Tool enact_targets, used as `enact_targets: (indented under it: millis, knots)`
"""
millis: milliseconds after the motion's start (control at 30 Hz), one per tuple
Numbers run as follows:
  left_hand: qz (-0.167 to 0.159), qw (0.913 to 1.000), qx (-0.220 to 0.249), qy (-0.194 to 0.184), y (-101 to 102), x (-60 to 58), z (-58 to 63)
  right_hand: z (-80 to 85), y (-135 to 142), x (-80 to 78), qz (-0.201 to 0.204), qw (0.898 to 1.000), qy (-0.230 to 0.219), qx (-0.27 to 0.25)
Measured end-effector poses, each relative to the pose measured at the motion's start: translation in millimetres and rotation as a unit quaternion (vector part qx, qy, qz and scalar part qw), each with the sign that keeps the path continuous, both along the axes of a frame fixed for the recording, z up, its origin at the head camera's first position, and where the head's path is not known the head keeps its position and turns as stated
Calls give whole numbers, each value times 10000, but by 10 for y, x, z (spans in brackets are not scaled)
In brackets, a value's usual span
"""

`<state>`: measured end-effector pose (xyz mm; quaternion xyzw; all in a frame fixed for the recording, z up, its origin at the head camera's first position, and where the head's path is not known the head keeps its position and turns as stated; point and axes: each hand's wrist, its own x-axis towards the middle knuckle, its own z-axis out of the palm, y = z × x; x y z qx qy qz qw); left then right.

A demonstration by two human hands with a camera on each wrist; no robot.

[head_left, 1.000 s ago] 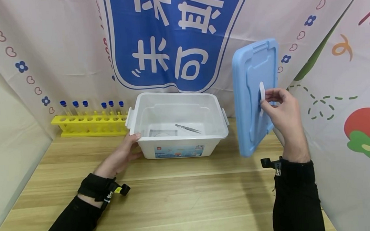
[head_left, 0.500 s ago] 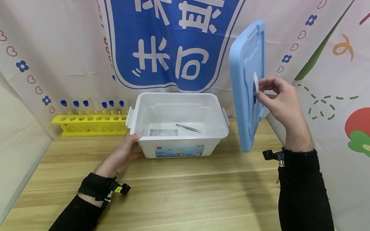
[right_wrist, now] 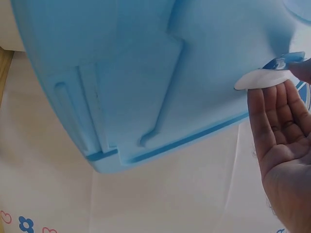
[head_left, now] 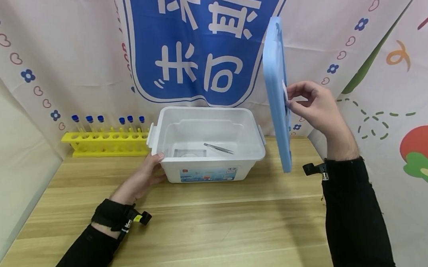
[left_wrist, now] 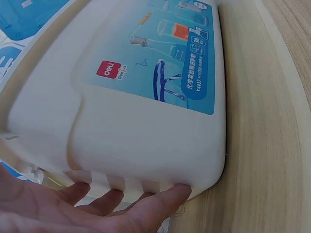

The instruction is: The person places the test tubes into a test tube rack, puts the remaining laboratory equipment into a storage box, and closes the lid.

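Observation:
A white plastic storage box (head_left: 208, 167) stands without its lid on the wooden table; in it lie tweezers (head_left: 218, 148) and a small clear flat piece (head_left: 189, 153). My left hand (head_left: 142, 176) grips the box's front left corner, its thumb over the rim. In the left wrist view its fingers (left_wrist: 167, 199) press against the box's end wall. To the right, my right hand (head_left: 315, 107) holds the light blue lid (head_left: 275, 87) on edge above the table, pinching its white handle (right_wrist: 262, 78) between thumb and fingers.
Left of the box stands a yellow test tube rack (head_left: 103, 143) with several blue-capped tubes (head_left: 100, 119). Printed cloth (head_left: 88, 55) hangs close behind and along the right. The wooden table (head_left: 218, 225) stretches in front.
My right hand has lifted the lid and moved it slightly left, turning it until it shows almost edge-on in the head view. The left hand and the box stay put.

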<state>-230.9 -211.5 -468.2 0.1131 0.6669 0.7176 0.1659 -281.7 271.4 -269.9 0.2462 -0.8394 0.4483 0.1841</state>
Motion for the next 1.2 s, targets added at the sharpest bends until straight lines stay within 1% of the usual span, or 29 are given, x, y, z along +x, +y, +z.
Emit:
enact_targets:
  millis: [233,333,467,600,667,767,867,933,1067,1200]
  knots:
    - [26,9999,-143,58,7,1,3,39,-61,-113,600,9972,-216,-393]
    - [45,9998,-160,69,9,-1,2,39,-82,-177,691,9966,-227,-390]
    - [69,9998,-165,75,10,-1,2,55,-139,-243,855,9945,-315,-526]
    - [69,9998,-161,51,10,-5,2,95,-244,-241,1267,9874,-475,-820]
    - [73,9998,-171,44,14,-5,3,109,-294,-229,1416,9850,-520,-843]
    - [98,9998,-153,13,31,-3,1,102,-349,-243,1479,9849,-530,-729]
    - [145,9998,-113,-29,67,-2,1,81,-397,-305,1474,9864,-526,-503]
    - [184,9998,-82,-59,96,0,7,74,-438,-350,1551,9854,-615,-346]
    - [244,9996,-32,-104,153,12,15,83,-557,-413,1704,9818,-830,118]
    - [279,9995,-32,-126,195,32,17,30,-683,-539,1747,9777,-907,729]
